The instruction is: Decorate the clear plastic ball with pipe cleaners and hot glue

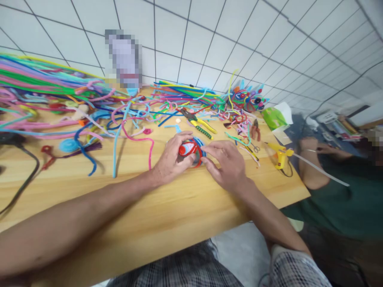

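My left hand [172,159] is curled around a small red and blue pipe-cleaner piece [191,149] on the wooden table [167,215], thumb and fingers closed on its left side. My right hand [226,163] presses on the piece from the right, fingertips pinched at its red and blue edge. Both forearms reach in from the bottom of the view. Part of the piece is hidden under my fingers.
Loose pipe cleaners [60,99] in many colours cover the back and left. Yellow-handled pliers [199,123] lie behind my hands. A yellow glue gun [281,155], small scissors [254,129], a colourful finished figure [248,99] and a green pack [273,117] sit right. Another person [329,179] sits at the right edge.
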